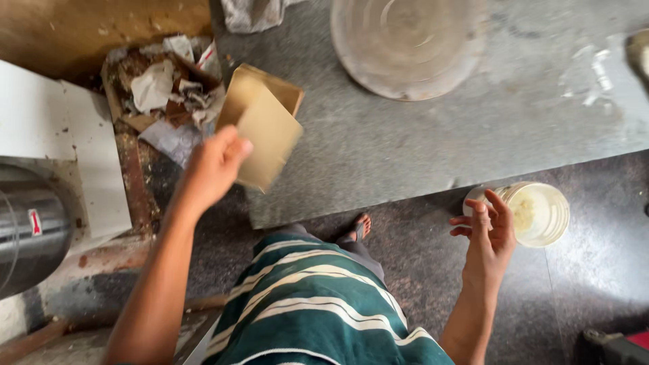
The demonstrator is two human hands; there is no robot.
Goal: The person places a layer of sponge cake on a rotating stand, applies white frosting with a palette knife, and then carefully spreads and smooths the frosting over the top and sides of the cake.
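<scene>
My left hand (213, 165) grips a flattened brown cardboard box (265, 125) by its lower left corner, holding it over the left edge of a grey stone counter (433, 145). Just left of the box lies a cardboard bin full of crumpled paper scraps (162, 88). My right hand (488, 230) hangs over the dark floor with fingers spread, holding nothing; a white plastic tub (541, 213) stands on the floor right behind it.
A large round metal basin (409, 44) rests on the counter's far side, with a grey cloth (251, 13) beside it. A steel cylinder (30, 226) and white boards (61, 142) stand at left. My bare foot (358, 228) shows under the counter's edge.
</scene>
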